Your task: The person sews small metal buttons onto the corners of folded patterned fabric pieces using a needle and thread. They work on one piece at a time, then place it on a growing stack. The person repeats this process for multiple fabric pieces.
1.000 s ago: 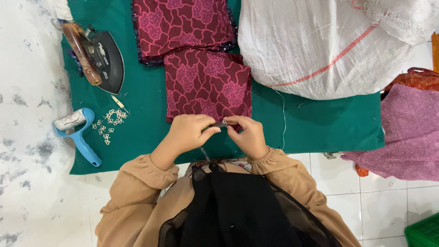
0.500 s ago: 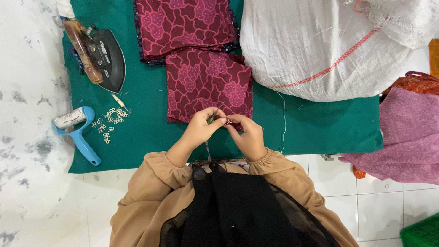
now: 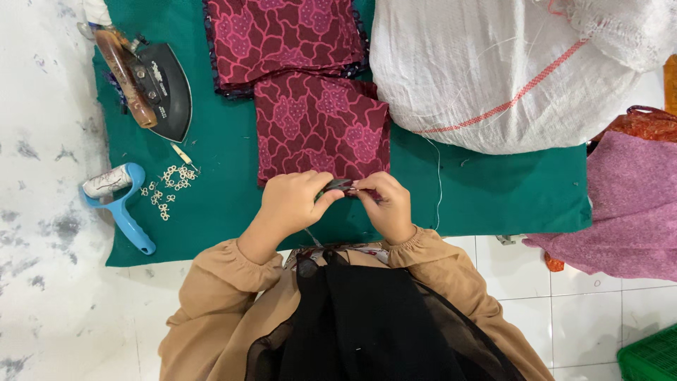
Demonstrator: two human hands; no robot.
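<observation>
My left hand (image 3: 290,203) and my right hand (image 3: 386,204) meet at the near edge of a folded maroon patterned cloth (image 3: 321,127) that lies on a green mat (image 3: 226,190). Both hands pinch a small dark item (image 3: 340,186) between their fingertips; what it is stays too small to tell. A thin thread hangs down from it toward my chest. A second, larger stack of the same maroon cloth (image 3: 282,35) lies just beyond the first.
A black flat iron with a brown handle (image 3: 151,81) rests at the mat's far left. Several small white rings (image 3: 173,182) lie beside a blue-handled lint roller (image 3: 120,204). A big white woven sack (image 3: 508,70) sits at right, with purple fabric (image 3: 627,204) and a green crate (image 3: 652,356).
My hands shifted slightly, staying together at the cloth's near edge and working the small item. Nothing else moved.
</observation>
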